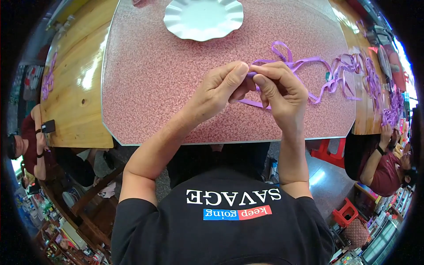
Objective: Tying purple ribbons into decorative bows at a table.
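Observation:
My left hand (224, 83) and my right hand (282, 88) meet over the middle of the pink speckled table (154, 75). Both are closed, thumbs against fingers, pinching a narrow purple ribbon (309, 60) between them. Part of the ribbon is hidden by my fingers, so its exact fold there cannot be made out. From my hands it loops across the table to the right, into a loose tangle of purple ribbon (349, 66) near the table's right edge. One strand passes below my fingers.
A white scalloped plate (203, 20) stands at the far side of the table. Wooden tables (79, 88) adjoin it; more purple ribbon (49, 79) lies on the left one. Two people in dark red shirts sit to the left and right. Red stools (345, 213) stand at lower right.

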`<state>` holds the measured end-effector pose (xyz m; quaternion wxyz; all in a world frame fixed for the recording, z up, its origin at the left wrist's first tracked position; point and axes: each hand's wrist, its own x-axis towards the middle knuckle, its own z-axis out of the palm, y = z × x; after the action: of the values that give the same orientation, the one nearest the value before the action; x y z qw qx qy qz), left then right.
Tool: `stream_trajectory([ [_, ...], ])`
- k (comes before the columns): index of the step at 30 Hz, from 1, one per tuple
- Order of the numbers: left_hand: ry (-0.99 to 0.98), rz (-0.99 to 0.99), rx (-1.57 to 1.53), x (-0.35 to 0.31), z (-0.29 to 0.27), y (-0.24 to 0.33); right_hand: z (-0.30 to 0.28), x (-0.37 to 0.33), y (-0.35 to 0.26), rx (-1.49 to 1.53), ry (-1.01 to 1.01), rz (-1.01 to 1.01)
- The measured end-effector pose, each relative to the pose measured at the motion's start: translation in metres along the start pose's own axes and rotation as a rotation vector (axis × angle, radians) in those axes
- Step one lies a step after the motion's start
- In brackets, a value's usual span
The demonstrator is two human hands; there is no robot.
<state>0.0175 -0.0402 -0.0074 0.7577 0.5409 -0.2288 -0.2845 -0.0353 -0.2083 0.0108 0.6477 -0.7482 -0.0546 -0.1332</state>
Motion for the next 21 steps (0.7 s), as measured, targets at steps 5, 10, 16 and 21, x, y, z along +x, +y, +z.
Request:
stream_trajectory([
  [5, -0.004, 0.025, 0.054, -0.001, 0.001, -0.002, -0.004, -0.007, 0.001, 0.146, 0.043, 0.122],
  [10, 0.006, 0.08, 0.049, 0.001, 0.003, -0.004, -0.009, -0.01, 0.003, 0.145, 0.047, 0.145],
  [16, -0.021, 0.087, 0.048, 0.004, 0.0, -0.006, -0.009, -0.009, 0.007, 0.141, 0.049, 0.109],
  [21, 0.058, 0.027, 0.213, -0.001, -0.01, -0.002, -0.004, -0.005, 0.005, -0.045, 0.022, 0.058],
])
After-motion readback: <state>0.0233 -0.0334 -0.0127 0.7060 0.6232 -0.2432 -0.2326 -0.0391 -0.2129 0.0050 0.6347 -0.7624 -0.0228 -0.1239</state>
